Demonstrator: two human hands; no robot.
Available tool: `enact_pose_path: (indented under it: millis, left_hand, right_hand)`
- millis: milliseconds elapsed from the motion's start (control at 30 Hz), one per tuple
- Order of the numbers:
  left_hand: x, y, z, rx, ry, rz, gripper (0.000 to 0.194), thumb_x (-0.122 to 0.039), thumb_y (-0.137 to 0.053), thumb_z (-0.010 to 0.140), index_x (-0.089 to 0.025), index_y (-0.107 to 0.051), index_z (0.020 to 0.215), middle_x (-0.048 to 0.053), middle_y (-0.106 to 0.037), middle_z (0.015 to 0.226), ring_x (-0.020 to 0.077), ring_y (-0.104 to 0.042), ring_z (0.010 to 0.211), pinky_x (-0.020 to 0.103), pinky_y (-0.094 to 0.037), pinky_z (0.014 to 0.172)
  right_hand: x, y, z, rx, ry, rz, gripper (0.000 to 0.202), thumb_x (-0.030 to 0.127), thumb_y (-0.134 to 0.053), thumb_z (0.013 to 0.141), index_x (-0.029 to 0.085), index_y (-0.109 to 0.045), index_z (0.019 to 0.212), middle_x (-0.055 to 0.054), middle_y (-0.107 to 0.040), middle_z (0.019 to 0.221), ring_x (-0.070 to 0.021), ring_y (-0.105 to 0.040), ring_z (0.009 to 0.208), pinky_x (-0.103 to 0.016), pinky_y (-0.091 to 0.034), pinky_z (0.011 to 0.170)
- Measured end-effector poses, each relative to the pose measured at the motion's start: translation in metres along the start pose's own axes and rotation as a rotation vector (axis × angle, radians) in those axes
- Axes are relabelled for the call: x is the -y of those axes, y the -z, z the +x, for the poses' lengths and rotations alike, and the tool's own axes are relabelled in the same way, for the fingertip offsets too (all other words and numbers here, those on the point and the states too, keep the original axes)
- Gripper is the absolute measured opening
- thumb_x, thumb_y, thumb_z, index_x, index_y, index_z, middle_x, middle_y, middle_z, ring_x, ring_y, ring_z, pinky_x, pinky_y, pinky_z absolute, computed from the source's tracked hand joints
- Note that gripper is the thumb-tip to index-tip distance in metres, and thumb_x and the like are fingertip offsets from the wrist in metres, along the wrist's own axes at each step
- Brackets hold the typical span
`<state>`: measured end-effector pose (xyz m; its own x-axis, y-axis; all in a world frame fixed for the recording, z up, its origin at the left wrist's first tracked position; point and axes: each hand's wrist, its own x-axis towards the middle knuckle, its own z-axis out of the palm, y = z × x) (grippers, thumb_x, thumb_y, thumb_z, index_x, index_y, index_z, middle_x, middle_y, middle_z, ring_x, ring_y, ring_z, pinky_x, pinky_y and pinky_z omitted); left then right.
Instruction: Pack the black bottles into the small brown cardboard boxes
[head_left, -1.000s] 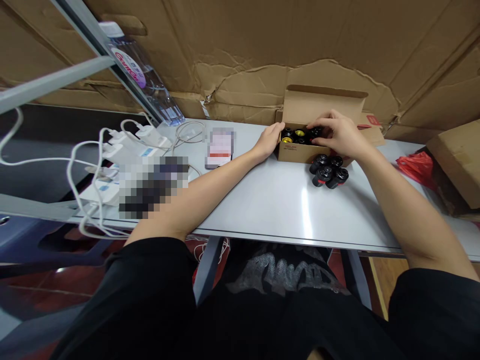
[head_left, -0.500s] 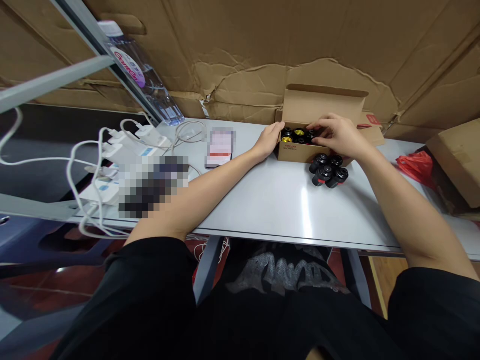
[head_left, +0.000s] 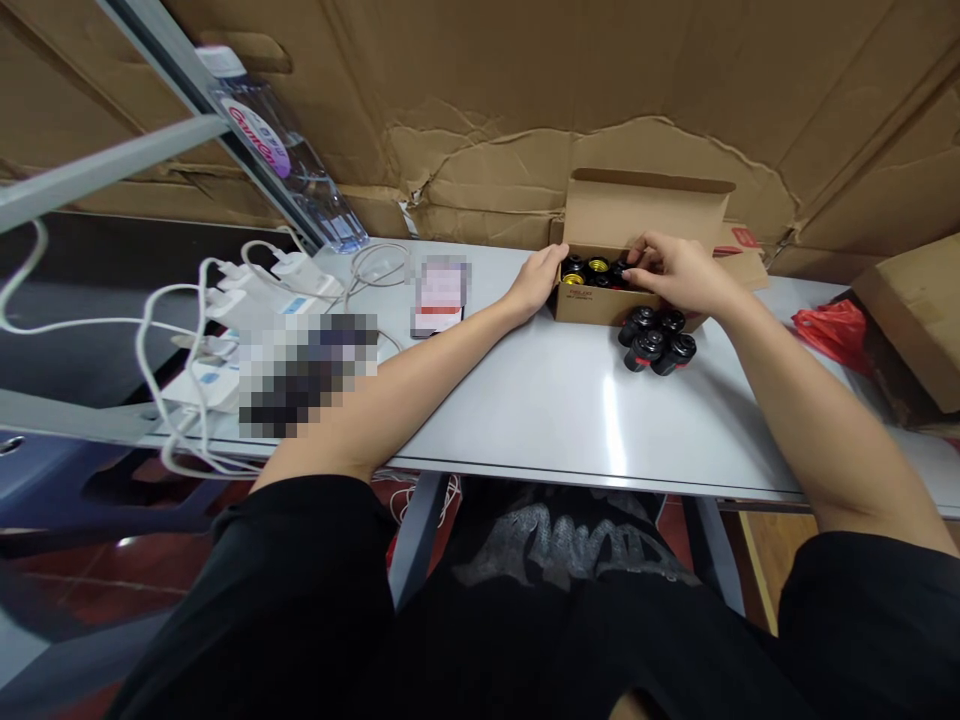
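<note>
Corrugated cardboard (head_left: 487, 80) backs the whole scene, behind a glossy white tabletop (head_left: 525, 420). At the far right sits a brown cardboard box (head_left: 919, 315); a clear plastic water bottle (head_left: 300, 160) stands at the left rear. Right of the middle, near the table's back, is a small brown carton (head_left: 607, 308), lid raised behind it. The left hand (head_left: 538, 278) lies against the carton's left end, loosely bent; its fingertips are hidden, so its grip cannot be told. The right hand (head_left: 679, 268) reaches into the carton's right half, thumb and fingers curled close together; whether they pinch anything is unclear. A crumpled red plastic bag (head_left: 832, 332) lies beside the box. Four black cylinders (head_left: 646, 350) cluster just before the carton, which contains more, two showing yellow threaded rings (head_left: 598, 265).
</note>
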<state>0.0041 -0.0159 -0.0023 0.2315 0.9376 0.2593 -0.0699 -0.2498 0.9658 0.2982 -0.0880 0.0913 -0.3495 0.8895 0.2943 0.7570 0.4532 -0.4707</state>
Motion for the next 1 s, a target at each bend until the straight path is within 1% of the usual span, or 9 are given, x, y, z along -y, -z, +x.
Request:
enact_pose_path:
  millis: [133,267,367,467,533,633,733,867,1000]
  left_hand:
    - [-0.001,0.000,-0.001,0.012,-0.002,0.008,0.056,-0.078,-0.079,0.117,-0.024,-0.085,0.104,0.008,-0.096,0.124,0.0368,-0.082,0.152,0.051,-0.057,0.144]
    - [-0.003,0.000,-0.002,0.002,0.042,-0.026,0.050,-0.071,-0.078,0.119,-0.023,-0.085,0.104,0.009,-0.096,0.127,0.0362,-0.082,0.153,0.049,-0.056,0.144]
    - [-0.002,0.001,-0.002,0.008,0.030,-0.036,0.050,-0.071,-0.080,0.119,-0.023,-0.086,0.105,0.010,-0.096,0.129,0.0365,-0.082,0.152,0.048,-0.056,0.143]
    - [0.002,0.003,0.001,0.013,0.009,-0.033,0.053,-0.075,-0.081,0.117,-0.023,-0.086,0.106,0.010,-0.096,0.129,0.0365,-0.081,0.151,0.048,-0.055,0.143]
    - [0.006,0.004,0.003,0.014,0.002,-0.019,0.057,-0.079,-0.079,0.116,-0.023,-0.086,0.109,0.010,-0.095,0.131,0.0371,-0.081,0.151,0.049,-0.056,0.143]
    - [0.013,0.006,0.006,0.018,-0.018,0.007,0.062,-0.084,-0.075,0.116,-0.023,-0.086,0.110,0.011,-0.095,0.131,0.0381,-0.083,0.148,0.051,-0.059,0.139]
    - [0.018,0.008,0.008,0.030,-0.042,0.009,0.062,-0.084,-0.073,0.115,-0.024,-0.085,0.105,0.011,-0.097,0.127,0.0380,-0.087,0.140,0.051,-0.063,0.134]
    - [0.021,0.010,0.009,0.009,-0.049,0.024,0.065,-0.090,-0.076,0.112,-0.026,-0.086,0.102,0.010,-0.098,0.123,0.0380,-0.089,0.136,0.051,-0.067,0.131]
    - [0.019,0.009,0.008,0.013,-0.070,0.043,0.069,-0.093,-0.074,0.111,-0.026,-0.088,0.103,0.011,-0.099,0.127,0.0375,-0.089,0.137,0.050,-0.068,0.130]
  right_hand:
    - [0.010,0.005,-0.003,-0.037,0.024,-0.092,0.034,0.064,-0.087,0.110,0.032,-0.085,0.119,-0.010,-0.092,0.104,-0.0430,-0.085,0.098,-0.064,-0.070,0.102]
    - [0.027,0.028,-0.012,-0.005,0.069,-0.133,0.046,0.079,-0.089,0.111,0.033,-0.088,0.115,-0.010,-0.088,0.098,-0.0442,-0.083,0.098,-0.063,-0.069,0.096]
    - [0.049,0.049,-0.029,0.092,0.120,-0.208,0.049,0.082,-0.097,0.106,0.034,-0.085,0.106,-0.008,-0.081,0.086,-0.0405,-0.082,0.089,-0.060,-0.067,0.086]
    - [0.078,0.055,-0.053,0.258,0.148,-0.404,0.048,0.071,-0.106,0.099,0.032,-0.078,0.097,-0.004,-0.073,0.074,-0.0343,-0.074,0.070,-0.057,-0.063,0.075]
    - [0.098,0.048,-0.067,0.311,0.128,-0.553,0.039,0.060,-0.102,0.102,0.030,-0.078,0.103,-0.004,-0.072,0.076,-0.0350,-0.077,0.070,-0.054,-0.062,0.072]
    - [0.118,0.028,-0.081,0.378,0.108,-0.633,0.022,0.038,-0.093,0.106,0.025,-0.078,0.116,-0.007,-0.081,0.101,-0.0413,-0.089,0.092,-0.051,-0.067,0.083]
    - [0.120,0.007,-0.081,0.356,0.135,-0.487,0.018,0.033,-0.090,0.110,0.024,-0.075,0.110,-0.006,-0.077,0.105,-0.0403,-0.091,0.101,-0.048,-0.068,0.090]
    - [0.110,-0.012,-0.071,0.429,0.226,-0.403,0.021,0.020,-0.093,0.102,0.021,-0.072,0.102,-0.003,-0.065,0.100,-0.0320,-0.085,0.088,-0.043,-0.064,0.085]
    - [0.100,-0.017,-0.057,0.466,0.244,-0.307,0.021,0.036,-0.095,0.107,0.025,-0.079,0.101,-0.001,-0.061,0.098,-0.0223,-0.070,0.071,-0.041,-0.062,0.077]
